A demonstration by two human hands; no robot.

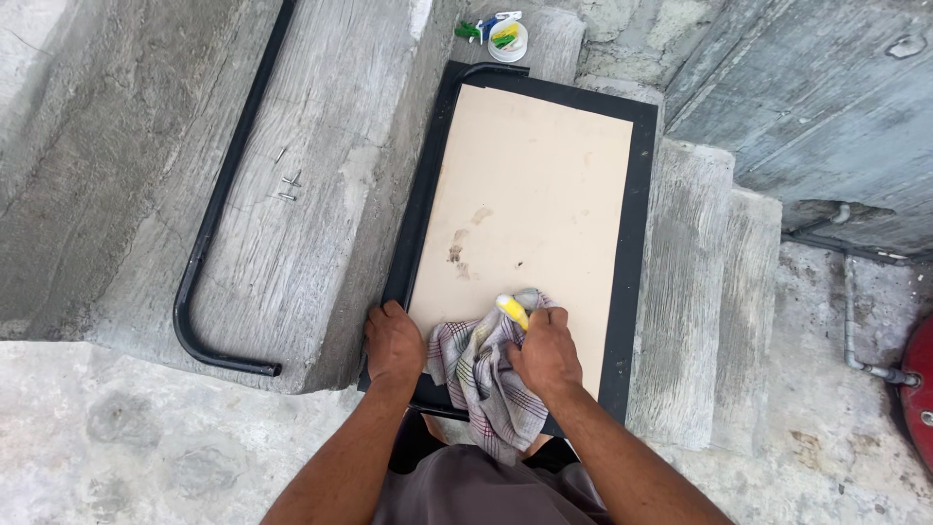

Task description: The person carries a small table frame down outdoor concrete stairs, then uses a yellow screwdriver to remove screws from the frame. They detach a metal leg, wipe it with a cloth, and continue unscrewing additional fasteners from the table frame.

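Note:
A flat beige board in a black frame (639, 224) lies tilted across grey concrete steps. The beige panel (530, 194) carries brown stains near its lower left. My left hand (394, 342) rests on the frame's near left corner, fingers curled over the edge. My right hand (546, 352) presses a checked cloth (481, 374) onto the panel's near edge and also grips a small yellow and white object (513, 309), which pokes out above the fingers. The cloth hangs down over the frame toward my lap.
A bent black metal tube (209, 233) lies along the step to the left, with a few loose screws (289, 185) beside it. A small white dish with green and yellow bits (505, 39) sits beyond the board. A grey pipe (853, 311) and a red object (918, 389) are at right.

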